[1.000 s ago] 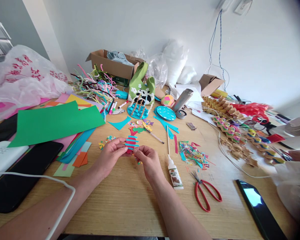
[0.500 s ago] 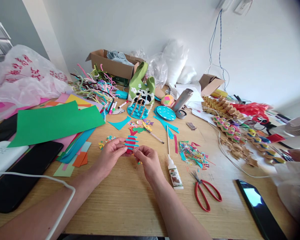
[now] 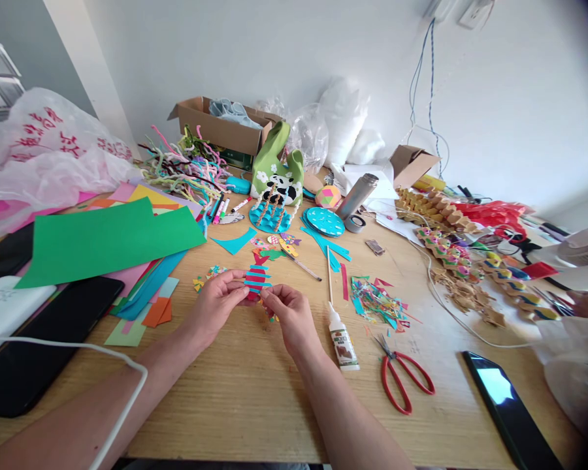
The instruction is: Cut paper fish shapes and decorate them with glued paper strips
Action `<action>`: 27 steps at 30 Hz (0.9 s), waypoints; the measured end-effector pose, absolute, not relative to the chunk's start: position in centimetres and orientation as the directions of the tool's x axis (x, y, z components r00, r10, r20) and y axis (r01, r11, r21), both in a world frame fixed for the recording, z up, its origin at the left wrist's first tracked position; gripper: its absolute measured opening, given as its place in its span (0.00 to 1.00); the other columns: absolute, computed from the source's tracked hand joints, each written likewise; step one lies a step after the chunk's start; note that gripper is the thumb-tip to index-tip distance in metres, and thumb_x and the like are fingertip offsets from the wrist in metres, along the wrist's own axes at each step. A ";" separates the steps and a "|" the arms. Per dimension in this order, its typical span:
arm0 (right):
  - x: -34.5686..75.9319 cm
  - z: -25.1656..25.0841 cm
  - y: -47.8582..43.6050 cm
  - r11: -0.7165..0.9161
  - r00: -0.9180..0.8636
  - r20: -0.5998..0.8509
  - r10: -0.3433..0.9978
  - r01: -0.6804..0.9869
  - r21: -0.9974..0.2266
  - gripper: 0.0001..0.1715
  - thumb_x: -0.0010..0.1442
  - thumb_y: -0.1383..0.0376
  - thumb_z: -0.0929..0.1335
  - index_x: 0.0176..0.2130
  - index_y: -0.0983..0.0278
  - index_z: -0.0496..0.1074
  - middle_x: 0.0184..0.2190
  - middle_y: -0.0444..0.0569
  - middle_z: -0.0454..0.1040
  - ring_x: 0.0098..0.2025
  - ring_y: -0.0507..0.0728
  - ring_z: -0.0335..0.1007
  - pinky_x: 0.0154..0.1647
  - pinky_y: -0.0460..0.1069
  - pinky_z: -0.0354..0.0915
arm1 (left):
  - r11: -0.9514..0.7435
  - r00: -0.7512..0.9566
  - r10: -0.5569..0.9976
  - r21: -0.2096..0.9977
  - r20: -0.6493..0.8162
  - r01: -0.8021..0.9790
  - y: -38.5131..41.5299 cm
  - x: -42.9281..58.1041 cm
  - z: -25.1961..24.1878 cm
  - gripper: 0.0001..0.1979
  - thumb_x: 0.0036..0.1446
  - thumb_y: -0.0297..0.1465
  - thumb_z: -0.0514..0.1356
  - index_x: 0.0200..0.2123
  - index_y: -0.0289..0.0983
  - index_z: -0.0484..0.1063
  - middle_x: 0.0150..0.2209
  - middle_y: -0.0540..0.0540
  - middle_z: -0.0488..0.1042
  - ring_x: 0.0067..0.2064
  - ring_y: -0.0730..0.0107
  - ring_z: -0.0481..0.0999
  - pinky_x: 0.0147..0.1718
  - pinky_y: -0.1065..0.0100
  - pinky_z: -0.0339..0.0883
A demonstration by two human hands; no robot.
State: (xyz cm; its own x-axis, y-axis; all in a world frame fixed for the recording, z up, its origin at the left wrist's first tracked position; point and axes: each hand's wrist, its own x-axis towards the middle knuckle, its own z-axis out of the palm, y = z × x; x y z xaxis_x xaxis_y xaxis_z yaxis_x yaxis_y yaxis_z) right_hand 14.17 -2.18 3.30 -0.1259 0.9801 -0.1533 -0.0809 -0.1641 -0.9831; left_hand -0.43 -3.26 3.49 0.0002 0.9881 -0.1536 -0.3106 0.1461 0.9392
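Observation:
A small red paper fish cutout [image 3: 257, 277] with blue stripes across it is held up between my two hands over the table. My left hand [image 3: 224, 300] pinches its left edge. On the lower right edge, the fingertips of my right hand [image 3: 288, 312] grip the same cutout. Behind it lie several small decorated paper fish [image 3: 289, 247] and a pen [image 3: 304, 266]. A glue bottle [image 3: 343, 343] lies to the right of my right hand, with red-handled scissors [image 3: 402, 375] beyond it. Small paper bits are partly hidden behind my hands.
Green paper sheets [image 3: 102, 238] and a dark phone [image 3: 49, 352] are at left, with a white cable across my left forearm. Paper scraps [image 3: 379, 301] lie right of centre. Another phone [image 3: 507, 405] is near the right edge. A metal flask [image 3: 357, 197] stands tilted-looking behind.

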 end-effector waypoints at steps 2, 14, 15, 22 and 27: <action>14.2 3.3 -2.2 -0.163 -0.134 -0.151 0.979 -0.081 -0.983 0.15 0.46 0.57 0.74 0.24 0.66 0.73 0.19 0.42 0.69 0.21 0.48 0.57 0.23 0.45 0.52 | 0.141 -0.009 0.989 0.949 -0.149 -0.283 -3.3 -0.4 3.5 0.21 0.46 0.35 0.67 0.43 0.33 0.71 0.35 0.42 0.81 0.38 0.58 0.80 0.40 0.59 0.73; 14.1 3.2 -2.2 -0.154 -0.113 -0.150 0.982 -0.022 -0.988 0.14 0.45 0.58 0.73 0.23 0.67 0.73 0.17 0.42 0.68 0.20 0.48 0.54 0.22 0.45 0.49 | 0.151 0.022 0.988 0.962 -0.150 -0.228 -3.4 -0.4 3.8 0.18 0.45 0.35 0.67 0.40 0.35 0.73 0.35 0.44 0.81 0.38 0.57 0.80 0.36 0.61 0.73; 14.1 3.2 -2.2 -0.148 -0.112 -0.146 0.983 -0.015 -0.989 0.13 0.46 0.58 0.73 0.23 0.67 0.73 0.17 0.42 0.67 0.20 0.48 0.54 0.22 0.45 0.48 | 0.158 0.021 0.987 0.961 -0.158 -0.229 -3.4 -0.4 3.8 0.18 0.44 0.35 0.67 0.40 0.35 0.73 0.34 0.44 0.81 0.38 0.57 0.80 0.36 0.61 0.73; 13.9 3.2 -2.3 -0.140 -0.099 -0.141 0.985 0.013 -0.990 0.12 0.47 0.60 0.71 0.21 0.66 0.70 0.16 0.41 0.66 0.20 0.48 0.53 0.22 0.45 0.47 | 0.168 0.006 0.985 0.957 -0.171 -0.236 -3.4 -0.3 4.0 0.15 0.44 0.36 0.67 0.36 0.37 0.70 0.30 0.45 0.81 0.36 0.56 0.80 0.34 0.60 0.72; 13.9 3.2 -2.4 -0.142 -0.095 -0.142 0.985 0.013 -0.990 0.13 0.47 0.59 0.71 0.21 0.65 0.69 0.16 0.40 0.65 0.20 0.48 0.52 0.22 0.45 0.47 | 0.169 0.001 0.985 0.958 -0.173 -0.232 -3.4 -0.4 4.1 0.16 0.44 0.36 0.67 0.36 0.36 0.71 0.31 0.44 0.81 0.35 0.57 0.80 0.33 0.61 0.72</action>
